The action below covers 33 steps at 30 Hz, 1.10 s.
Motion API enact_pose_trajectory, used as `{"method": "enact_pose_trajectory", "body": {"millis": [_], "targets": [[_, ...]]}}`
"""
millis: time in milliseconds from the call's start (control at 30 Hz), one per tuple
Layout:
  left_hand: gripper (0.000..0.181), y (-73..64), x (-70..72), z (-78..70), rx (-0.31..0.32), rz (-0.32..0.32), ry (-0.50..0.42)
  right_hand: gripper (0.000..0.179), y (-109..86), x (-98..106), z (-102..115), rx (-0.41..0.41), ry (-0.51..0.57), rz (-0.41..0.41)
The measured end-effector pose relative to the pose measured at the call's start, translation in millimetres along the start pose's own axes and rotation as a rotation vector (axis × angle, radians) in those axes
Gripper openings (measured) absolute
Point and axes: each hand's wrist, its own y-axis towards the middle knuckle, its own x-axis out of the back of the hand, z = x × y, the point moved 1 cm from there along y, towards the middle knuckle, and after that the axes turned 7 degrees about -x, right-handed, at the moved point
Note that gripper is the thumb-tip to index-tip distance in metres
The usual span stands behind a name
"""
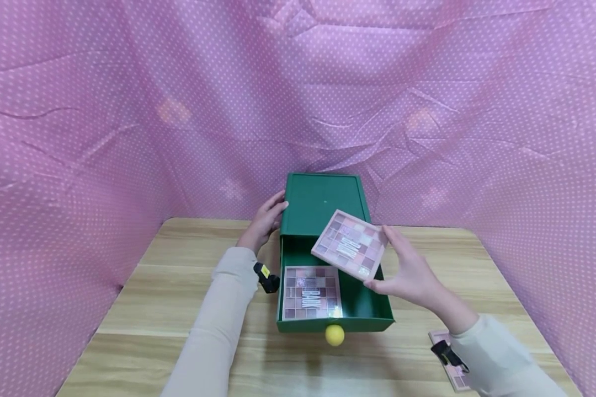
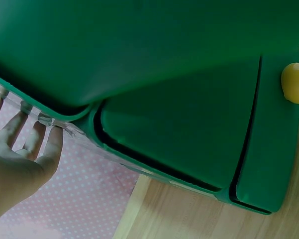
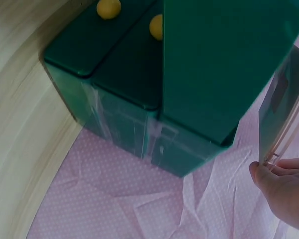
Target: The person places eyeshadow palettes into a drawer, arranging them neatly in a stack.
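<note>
My right hand (image 1: 417, 278) pinches an eyeshadow palette (image 1: 350, 245) by its right side, thumb on the near corner and fingers at the far one. The palette is tilted above the pulled-out top drawer (image 1: 362, 300) of a green drawer cabinet (image 1: 323, 204). Inside that drawer, on the left, lies a second eyeshadow palette (image 1: 310, 295). My left hand (image 1: 265, 220) rests against the cabinet's left side; in the left wrist view its fingers (image 2: 52, 144) are spread and touch the wall. In the right wrist view the held palette (image 3: 281, 107) shows its underside.
A third palette (image 1: 459, 375) lies on the wooden table (image 1: 189, 314) at the right front, partly covered by my right wrist. A yellow knob (image 1: 335, 335) sticks out from the open drawer's front. Pink dotted cloth (image 1: 228, 110) hangs behind and at both sides.
</note>
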Motion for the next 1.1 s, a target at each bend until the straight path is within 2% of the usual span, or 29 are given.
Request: {"method": "enact_pose_trajectory", "body": {"millis": [533,767,1100], "targets": [[0.047,2.4,0.0,1.2,0.0,-0.002,0.008,0.1,-2.6,-19.2,13.6,0.086,-0.029,0.165],[0.047,3.6,-0.2,1.8,0.0,-0.007,0.0,0.098,0.2,-24.3,18.0,0.143,-0.045,0.207],[0.049,4.1,0.7,1.9,0.007,-0.007,-0.004,0.095,8.9,-38.5,18.3,0.091,-0.049,0.325]]}}
